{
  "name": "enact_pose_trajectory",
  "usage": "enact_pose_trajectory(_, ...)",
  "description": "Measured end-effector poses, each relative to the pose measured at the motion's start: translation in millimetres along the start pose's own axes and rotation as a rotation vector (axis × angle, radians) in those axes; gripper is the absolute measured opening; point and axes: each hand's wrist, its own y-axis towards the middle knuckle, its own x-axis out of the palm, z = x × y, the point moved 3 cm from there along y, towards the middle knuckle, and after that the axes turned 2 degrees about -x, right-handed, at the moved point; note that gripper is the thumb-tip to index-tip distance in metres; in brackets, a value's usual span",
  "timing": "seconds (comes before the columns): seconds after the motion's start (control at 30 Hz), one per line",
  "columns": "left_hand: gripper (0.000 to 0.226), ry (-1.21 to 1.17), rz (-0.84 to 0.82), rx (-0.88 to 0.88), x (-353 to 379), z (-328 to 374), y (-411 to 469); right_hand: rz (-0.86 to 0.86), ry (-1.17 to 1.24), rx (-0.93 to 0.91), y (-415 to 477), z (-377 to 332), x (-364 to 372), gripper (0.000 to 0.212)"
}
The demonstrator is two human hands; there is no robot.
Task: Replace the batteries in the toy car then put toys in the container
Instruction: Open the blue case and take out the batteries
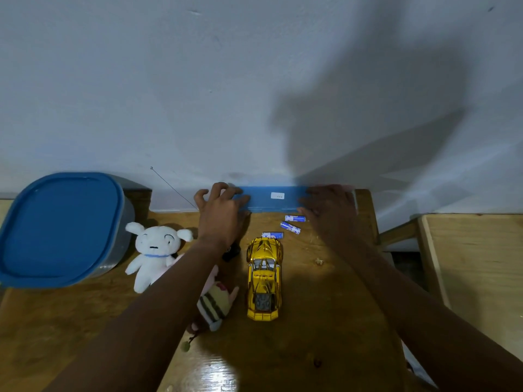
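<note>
Both bare forearms reach straight ahead over the wooden worktop [311, 321] toward the wall. The left hand [220, 213] is palm down, its fingers [201, 197] curled like a claw at the left end of a flat blue box [271, 198] that stands against the wall, with the thumb across the box's face. The right hand [331, 213] covers the box's right end. It is blurred, so I cannot tell whether its fingers grip or only rest there. The gold toy car [264, 278] sits between the forearms, nose toward the wall, and neither hand touches it. Three batteries [290, 227] lie loose just beyond its nose. The container [62, 230], blue lid on, stands far left, with a white plush [155, 250] beside it and a striped plush [215, 304] near the left forearm.
</note>
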Motion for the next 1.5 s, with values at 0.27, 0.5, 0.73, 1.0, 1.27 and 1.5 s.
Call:
enact_pose_trajectory(0.27,0.034,0.006,-0.042,-0.039,8,7,5,0.019,-0.108,0.03,-4,-7,3,0.015)
enact_pose_trajectory(0.5,0.037,0.038,-0.088,-0.039,1,10,5,-0.024,-0.168,0.023,-5,-15,2,0.022)
enact_pose_trajectory(0.73,0.048,0.066,-0.168,-0.053,-6,19,-2,-0.11,-0.266,0.057,-4,-24,-1,0.022)
enact_pose_trajectory(1.0,0.082,-0.014,-0.347,-0.048,-3,17,-26,-0.214,-0.273,-0.006,-9,-25,-8,0.034)
enact_pose_trajectory(1.27,0.048,-0.131,-0.149,-0.111,-19,14,-41,-0.194,-0.152,-0.037,-25,-33,-24,0.043)
enact_pose_trajectory(1.5,0.03,-0.175,0.027,-0.126,-27,-15,-73,-0.266,0.115,0.032,-30,-63,-9,0.034)
